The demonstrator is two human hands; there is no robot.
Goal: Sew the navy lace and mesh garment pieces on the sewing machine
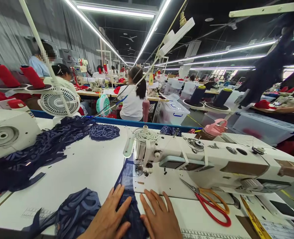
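Observation:
My left hand point(109, 215) lies flat with fingers spread on a strip of dark navy fabric point(127, 181) at the front of the white table point(87, 169). Beside it, my right hand point(160, 217) presses flat on the same strip's right edge. The strip runs away from my hands to the needle area point(139, 168) of a white sewing machine point(211, 162). More navy lace fabric point(78, 212) bunches at my left wrist.
Red-and-orange scissors point(211, 202) lie right of my hands. A pile of navy lace point(42, 149) covers the table's left. A second machine point(7, 131), a small fan point(58, 101), a pink-lidded bottle point(214, 128) and thread cones stand behind. Other workers sit at benches beyond.

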